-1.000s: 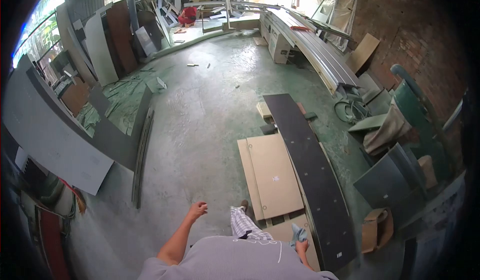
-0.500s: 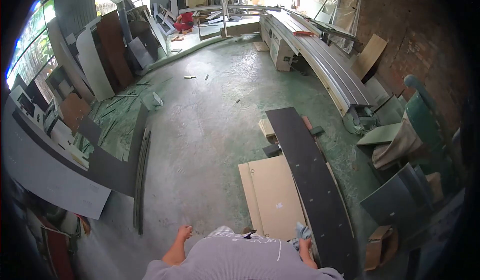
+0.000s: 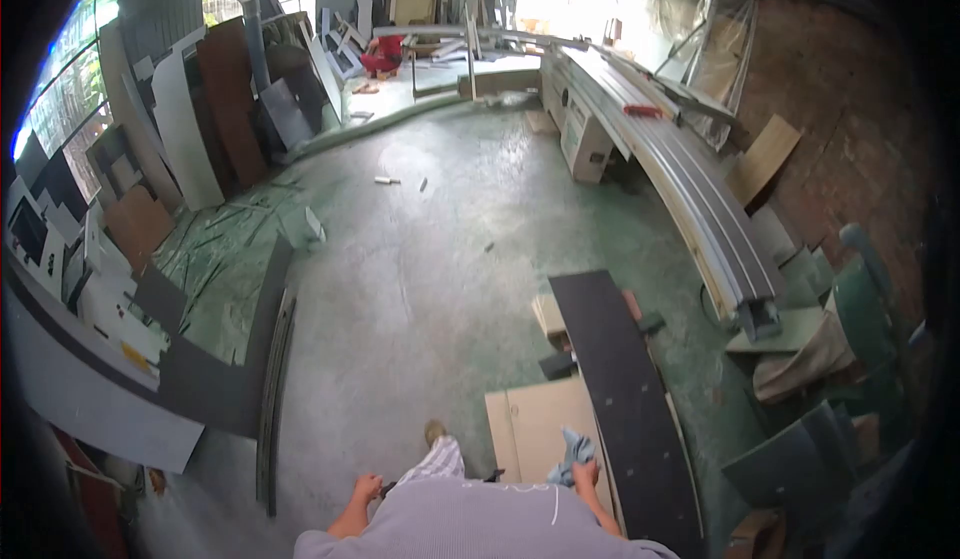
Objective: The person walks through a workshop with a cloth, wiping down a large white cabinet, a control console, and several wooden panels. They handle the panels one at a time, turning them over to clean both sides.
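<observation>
My right hand (image 3: pixel 586 473) is closed around a crumpled light-blue cloth (image 3: pixel 575 446), held in front of my body at the right. Below the cloth lies a beige board (image 3: pixel 530 419), and beside it a long dark panel (image 3: pixel 625 389) with small pale marks. On the other side, my left hand (image 3: pixel 368 486) hangs near my hip with its fingers curled. Something small and dark shows next to it, but I cannot make out whether the hand holds it.
A long metal machine bed (image 3: pixel 690 179) runs along the right, with a red piece (image 3: pixel 643 111) on it. Sheets and offcuts lean at left, near a grey panel (image 3: pixel 110 379). A person in red (image 3: pixel 382 56) crouches far back. Small pieces (image 3: pixel 387 180) lie on the floor.
The view has tilted up and shifted, so the panels sit lower in it. One of my feet now shows ahead of me. My right hand, still gripping the cloth, has moved inward.
</observation>
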`<state>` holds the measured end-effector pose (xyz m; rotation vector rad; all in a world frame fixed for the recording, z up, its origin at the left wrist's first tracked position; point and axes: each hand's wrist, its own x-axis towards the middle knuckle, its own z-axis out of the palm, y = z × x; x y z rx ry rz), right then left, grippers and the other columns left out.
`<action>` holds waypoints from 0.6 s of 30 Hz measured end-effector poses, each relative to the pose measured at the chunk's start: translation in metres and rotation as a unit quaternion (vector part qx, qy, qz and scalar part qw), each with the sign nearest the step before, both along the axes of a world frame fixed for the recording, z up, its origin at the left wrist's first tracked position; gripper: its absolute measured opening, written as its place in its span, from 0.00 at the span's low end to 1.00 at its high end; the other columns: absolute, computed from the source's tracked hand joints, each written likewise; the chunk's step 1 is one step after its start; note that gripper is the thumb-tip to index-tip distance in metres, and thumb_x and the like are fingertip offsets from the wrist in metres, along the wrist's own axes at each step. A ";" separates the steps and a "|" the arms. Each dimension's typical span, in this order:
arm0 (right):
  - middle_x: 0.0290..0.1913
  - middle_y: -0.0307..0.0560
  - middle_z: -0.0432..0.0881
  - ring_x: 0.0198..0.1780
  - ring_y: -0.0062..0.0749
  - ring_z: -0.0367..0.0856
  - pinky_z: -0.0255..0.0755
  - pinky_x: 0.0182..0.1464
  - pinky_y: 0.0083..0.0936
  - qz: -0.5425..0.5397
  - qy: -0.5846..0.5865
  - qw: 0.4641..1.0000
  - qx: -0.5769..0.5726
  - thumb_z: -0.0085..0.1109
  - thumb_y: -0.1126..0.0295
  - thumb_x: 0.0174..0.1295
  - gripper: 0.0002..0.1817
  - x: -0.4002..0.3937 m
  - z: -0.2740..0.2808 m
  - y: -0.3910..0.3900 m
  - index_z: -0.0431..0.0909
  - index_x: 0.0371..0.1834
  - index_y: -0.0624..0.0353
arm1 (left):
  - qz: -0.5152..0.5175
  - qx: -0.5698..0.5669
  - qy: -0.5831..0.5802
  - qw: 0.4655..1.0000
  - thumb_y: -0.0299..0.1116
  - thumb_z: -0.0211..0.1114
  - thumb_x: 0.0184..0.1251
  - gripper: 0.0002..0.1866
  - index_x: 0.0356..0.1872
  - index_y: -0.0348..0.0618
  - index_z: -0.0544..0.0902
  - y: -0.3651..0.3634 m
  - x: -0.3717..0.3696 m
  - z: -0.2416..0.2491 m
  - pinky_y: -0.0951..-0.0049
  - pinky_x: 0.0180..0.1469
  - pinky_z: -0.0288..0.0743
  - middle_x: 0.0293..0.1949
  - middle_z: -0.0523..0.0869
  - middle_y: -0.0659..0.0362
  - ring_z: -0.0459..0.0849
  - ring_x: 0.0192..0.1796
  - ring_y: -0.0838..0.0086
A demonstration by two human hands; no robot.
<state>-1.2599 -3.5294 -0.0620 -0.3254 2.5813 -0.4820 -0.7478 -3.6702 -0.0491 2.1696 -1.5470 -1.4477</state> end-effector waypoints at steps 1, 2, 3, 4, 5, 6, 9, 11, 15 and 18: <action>0.48 0.56 0.73 0.52 0.48 0.70 0.64 0.53 0.36 -0.015 -0.006 1.000 0.022 0.58 0.63 0.40 0.31 0.002 0.006 -0.018 0.64 0.52 0.59 | -0.022 -0.006 -0.021 1.000 0.40 0.55 0.53 0.14 0.26 0.38 0.80 -0.030 0.004 0.008 0.71 0.24 0.72 0.20 0.80 0.55 0.78 0.21 0.72; 0.48 0.56 0.73 0.52 0.48 0.70 0.64 0.53 0.36 -0.032 -0.015 0.998 0.052 0.58 0.63 0.40 0.31 0.012 0.020 -0.029 0.64 0.52 0.58 | -0.021 -0.003 -0.020 1.000 0.40 0.55 0.53 0.14 0.26 0.38 0.80 -0.064 0.011 0.001 0.71 0.24 0.72 0.20 0.80 0.55 0.78 0.21 0.72; 0.48 0.56 0.73 0.52 0.48 0.70 0.64 0.53 0.36 -0.033 -0.017 0.997 0.060 0.58 0.63 0.40 0.31 0.023 0.031 -0.037 0.64 0.52 0.58 | 0.033 0.014 0.017 0.999 0.40 0.54 0.53 0.15 0.26 0.38 0.80 -0.099 0.024 -0.024 0.71 0.23 0.72 0.20 0.80 0.55 0.78 0.20 0.72; 0.49 0.56 0.73 0.52 0.47 0.70 0.64 0.53 0.36 -0.053 -0.022 0.997 0.060 0.58 0.63 0.40 0.31 0.026 0.042 -0.056 0.64 0.52 0.58 | 0.087 0.025 0.058 0.994 0.40 0.54 0.54 0.15 0.26 0.38 0.80 -0.134 0.031 -0.039 0.71 0.22 0.72 0.20 0.80 0.56 0.77 0.20 0.71; 0.49 0.56 0.72 0.52 0.47 0.70 0.64 0.53 0.36 -0.072 -0.024 0.995 0.058 0.58 0.63 0.40 0.31 0.022 0.049 -0.080 0.65 0.52 0.58 | 0.078 0.028 0.042 0.996 0.40 0.54 0.54 0.15 0.25 0.37 0.79 -0.172 0.032 -0.035 0.71 0.21 0.72 0.19 0.79 0.56 0.77 0.19 0.72; 0.50 0.57 0.72 0.52 0.47 0.70 0.64 0.54 0.35 -0.081 -0.025 0.994 0.069 0.57 0.63 0.41 0.30 0.019 0.043 -0.096 0.65 0.52 0.58 | 0.068 0.036 0.024 0.997 0.40 0.54 0.54 0.15 0.25 0.37 0.79 -0.210 0.030 -0.029 0.71 0.21 0.71 0.19 0.79 0.56 0.76 0.19 0.72; 0.50 0.57 0.72 0.52 0.49 0.70 0.64 0.54 0.35 -0.078 -0.007 0.996 0.044 0.55 0.64 0.41 0.29 0.017 0.037 -0.135 0.66 0.51 0.58 | 0.111 -0.018 0.095 0.989 0.38 0.53 0.55 0.13 0.27 0.36 0.78 -0.295 0.020 -0.017 0.73 0.20 0.70 0.19 0.77 0.56 0.76 0.19 0.72; 0.48 0.58 0.73 0.51 0.50 0.70 0.64 0.53 0.36 -0.070 0.007 0.997 0.016 0.54 0.65 0.40 0.29 0.017 0.028 -0.158 0.66 0.51 0.61 | 0.123 -0.049 0.134 0.982 0.37 0.53 0.56 0.13 0.30 0.36 0.77 -0.336 0.008 -0.013 0.74 0.19 0.70 0.21 0.78 0.57 0.76 0.20 0.73; 0.48 0.58 0.73 0.51 0.50 0.70 0.64 0.52 0.37 -0.055 -0.008 0.998 0.033 0.54 0.64 0.41 0.28 0.011 0.017 -0.197 0.66 0.50 0.60 | 0.136 -0.045 0.164 0.976 0.36 0.54 0.58 0.12 0.35 0.36 0.76 -0.364 -0.032 0.021 0.74 0.22 0.72 0.25 0.79 0.58 0.79 0.23 0.74; 0.48 0.57 0.73 0.52 0.49 0.70 0.64 0.53 0.37 -0.068 -0.020 0.996 0.049 0.54 0.64 0.41 0.29 -0.003 0.011 -0.238 0.65 0.51 0.59 | 0.135 -0.018 0.212 0.968 0.35 0.55 0.57 0.12 0.37 0.36 0.75 -0.392 -0.061 0.031 0.76 0.24 0.73 0.25 0.80 0.58 0.80 0.24 0.74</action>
